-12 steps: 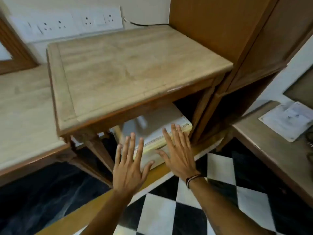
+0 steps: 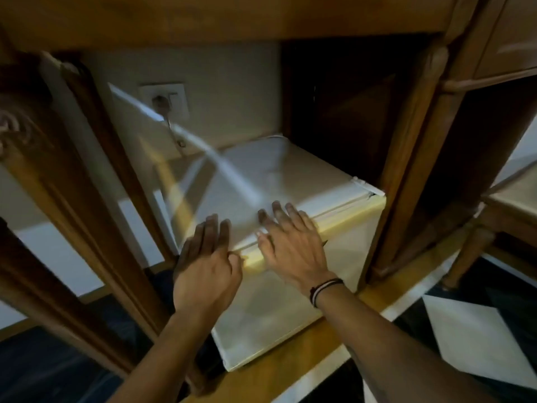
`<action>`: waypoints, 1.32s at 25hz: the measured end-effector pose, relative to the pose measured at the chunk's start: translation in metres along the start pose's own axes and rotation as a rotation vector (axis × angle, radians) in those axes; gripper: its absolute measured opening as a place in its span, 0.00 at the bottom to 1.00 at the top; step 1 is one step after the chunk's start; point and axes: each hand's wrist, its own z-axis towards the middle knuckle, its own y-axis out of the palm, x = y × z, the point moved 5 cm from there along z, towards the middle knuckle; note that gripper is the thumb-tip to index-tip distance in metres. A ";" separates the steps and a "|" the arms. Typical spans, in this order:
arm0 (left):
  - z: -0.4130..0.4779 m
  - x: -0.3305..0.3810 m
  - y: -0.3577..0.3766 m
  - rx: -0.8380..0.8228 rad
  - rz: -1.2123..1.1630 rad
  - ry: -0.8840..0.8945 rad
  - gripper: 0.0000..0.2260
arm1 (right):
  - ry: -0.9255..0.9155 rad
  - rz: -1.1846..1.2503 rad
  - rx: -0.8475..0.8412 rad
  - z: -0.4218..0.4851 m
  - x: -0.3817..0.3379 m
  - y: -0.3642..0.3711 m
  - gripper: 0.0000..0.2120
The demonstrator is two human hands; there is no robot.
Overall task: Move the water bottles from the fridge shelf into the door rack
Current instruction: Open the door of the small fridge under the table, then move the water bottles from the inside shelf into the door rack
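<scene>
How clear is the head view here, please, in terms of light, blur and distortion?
Head view: dim under the table, with the mini fridge top catching a pale sheen; streaky ghosting crosses the wall socket and fridge, suggesting motion blur; the left hand is shadowed, the right hand brighter; wide-angle bending curves the wooden legs.

- The fridge (image 2: 290,175), centre of the frame, shows only its white top and closed door; shelf, door rack and water bottles are all hidden behind that door.
- A pale ghosted streak crosses from the upper left down to the fridge top, motion blur smearing the wall socket (image 2: 164,100) and its cable.
- Left hand (image 2: 206,266): fingers spread flat, their tips dark and soft-edged; contact with the fridge corner cannot be told.
- Right hand (image 2: 293,242) lies over the door's top edge, covering that part of the seam.
- The bench (image 2: 232,16) above is cut off by the upper edge.
- Both forearms run out at the lower edge.
</scene>
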 end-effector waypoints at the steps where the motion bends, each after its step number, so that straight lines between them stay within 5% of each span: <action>1: -0.001 -0.001 0.003 0.020 0.043 0.030 0.36 | 0.008 0.009 0.041 -0.001 0.000 0.006 0.26; 9: -0.011 -0.014 0.013 -0.155 -0.117 0.080 0.38 | -0.139 0.059 -0.063 -0.051 0.019 -0.015 0.30; 12: -0.034 -0.020 0.019 0.060 -0.068 0.127 0.36 | -0.155 0.092 -0.228 -0.098 0.052 -0.032 0.26; 18: -0.035 -0.010 0.030 0.410 -0.028 0.107 0.32 | 0.179 -0.014 -0.493 -0.171 0.126 -0.074 0.26; 30: -0.019 -0.010 0.037 0.589 -0.028 0.072 0.34 | 0.300 -0.412 -0.357 -0.196 0.198 -0.094 0.29; 33: -0.016 -0.008 0.041 0.644 -0.026 0.064 0.34 | 0.136 -0.415 -0.179 -0.193 0.149 -0.064 0.19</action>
